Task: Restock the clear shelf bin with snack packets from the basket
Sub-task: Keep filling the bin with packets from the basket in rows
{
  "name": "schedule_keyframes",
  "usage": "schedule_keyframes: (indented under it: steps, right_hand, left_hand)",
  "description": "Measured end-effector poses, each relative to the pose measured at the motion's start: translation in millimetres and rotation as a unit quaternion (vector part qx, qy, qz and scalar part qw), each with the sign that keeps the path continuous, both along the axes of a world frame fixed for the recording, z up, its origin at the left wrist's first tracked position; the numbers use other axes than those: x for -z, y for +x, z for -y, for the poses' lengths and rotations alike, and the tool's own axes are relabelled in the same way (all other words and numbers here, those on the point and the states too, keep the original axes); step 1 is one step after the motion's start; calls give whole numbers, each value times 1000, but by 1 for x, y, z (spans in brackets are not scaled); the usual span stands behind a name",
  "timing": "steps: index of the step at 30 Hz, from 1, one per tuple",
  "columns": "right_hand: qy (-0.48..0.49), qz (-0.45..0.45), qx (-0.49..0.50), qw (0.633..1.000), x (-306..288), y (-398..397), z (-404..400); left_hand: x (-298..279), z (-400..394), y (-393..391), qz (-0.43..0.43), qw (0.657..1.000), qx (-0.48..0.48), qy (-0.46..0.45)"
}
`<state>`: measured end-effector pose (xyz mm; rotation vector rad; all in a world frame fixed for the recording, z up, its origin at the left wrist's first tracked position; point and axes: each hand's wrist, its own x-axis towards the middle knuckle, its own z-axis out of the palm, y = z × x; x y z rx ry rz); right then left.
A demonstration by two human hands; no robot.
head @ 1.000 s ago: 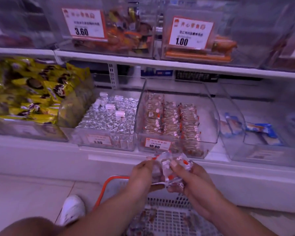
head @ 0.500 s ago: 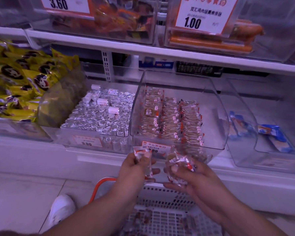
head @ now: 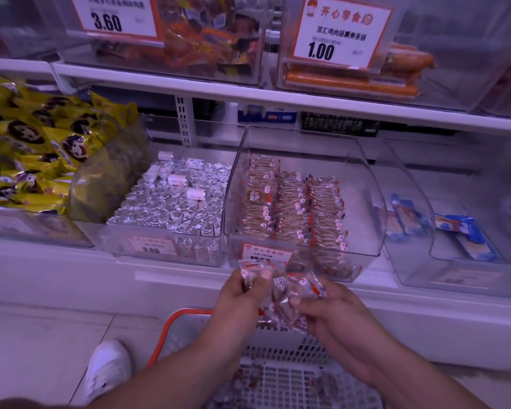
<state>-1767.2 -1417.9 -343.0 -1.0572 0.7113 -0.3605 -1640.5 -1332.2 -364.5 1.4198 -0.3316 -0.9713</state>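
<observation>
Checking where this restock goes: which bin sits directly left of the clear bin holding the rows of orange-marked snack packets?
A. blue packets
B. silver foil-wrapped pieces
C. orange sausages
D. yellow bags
B: the bin of silver foil-wrapped pieces stands right beside the clear bin on its left; the yellow bags lie farther left.

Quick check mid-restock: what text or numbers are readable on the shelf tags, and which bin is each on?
"3.60": tag on upper left bin.
"开心零食" and "1.00": tag on upper sausage bin.
"9.60", blurred: tag on silver-packet bin.
Tag on clear shelf bin: price hidden by snack packets.
</observation>
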Motion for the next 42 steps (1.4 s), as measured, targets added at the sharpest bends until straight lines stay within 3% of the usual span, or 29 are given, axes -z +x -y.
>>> schedule_keyframes:
  steps: [4, 9, 13, 16, 20, 23, 28, 37, 40, 42]
  right_hand:
    - [50, 8, -2, 999, 2, 1, 2]
    - [20, 34, 33, 999, 2, 2, 6]
    - [-32, 7, -25, 999, -2, 6, -9]
    - [-58, -35, 20, 997, 3, 8, -18]
    - [-45, -60, 24, 997, 2, 9, -22]
    - [-30, -83, 64, 994, 7, 13, -24]
    - [6, -18, 147, 989, 11, 10, -13]
    - [119, 85, 82, 986, 13, 12, -20]
    - [105, 97, 76, 987, 12, 12, -21]
    - [41, 72, 77, 994, 11, 9, -13]
  left_hand:
    - [2, -2, 5, 15, 1000, 0, 2]
    - [3, -1, 7, 20, 999, -42, 21]
    - [3, 4, 5, -50, 996, -47, 56]
    - [1, 4, 3, -117, 991, -22, 57]
    - [7, 1, -2, -26, 998, -5, 56]
    - [6, -1, -10, -43, 998, -7, 50]
    - [2, -1, -21, -98, 995, 25, 21]
    - [-8, -1, -4, -65, 997, 50, 2]
    - [-8, -3, -2, -58, 997, 51, 11]
    - [-11, -4, 4, -65, 996, 54, 13]
